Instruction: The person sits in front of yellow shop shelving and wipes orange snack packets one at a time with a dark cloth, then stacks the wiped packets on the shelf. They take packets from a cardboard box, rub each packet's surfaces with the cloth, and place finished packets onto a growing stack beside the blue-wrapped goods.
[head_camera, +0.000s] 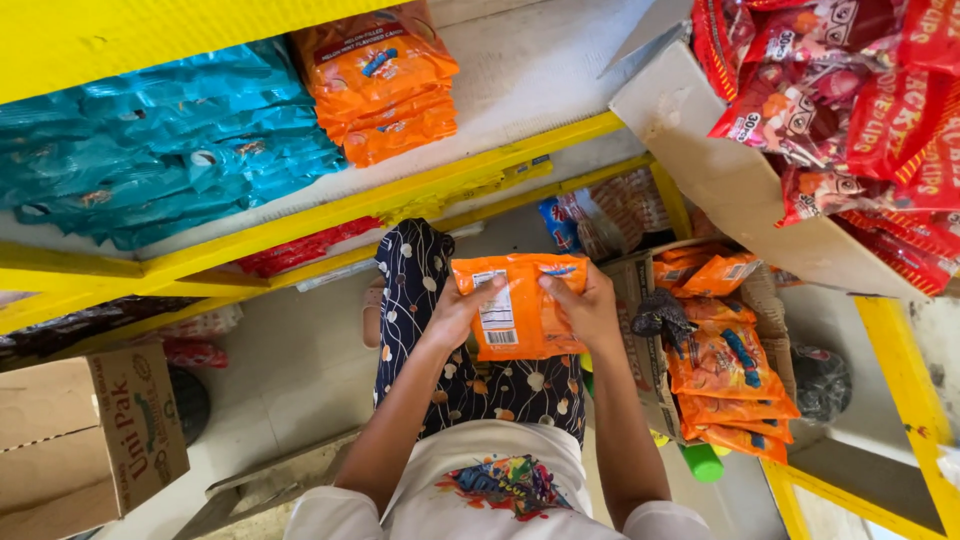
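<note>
1. My left hand (462, 312) and right hand (585, 305) each pinch a side edge of the orange snack packet (520, 318), fingers curled over the front and thumbs behind, so both grips are pressed onto it.
2. The packet sits at the centre of the frame, between my two grips, touching both, held up above my patterned trousers (425, 300).
3. Just right of my right hand, an open cardboard box (640, 340) holds more orange packets (730, 370), stacked loosely.
4. In the upper middle of the frame, a stack of matching orange packets (385, 85) rests on the yellow shelf (420, 195), beside teal packets (165, 150) at upper left.
5. I judge the glossy film could slip, since I hold only its edges; squeezing harder might crush what is inside.
</note>
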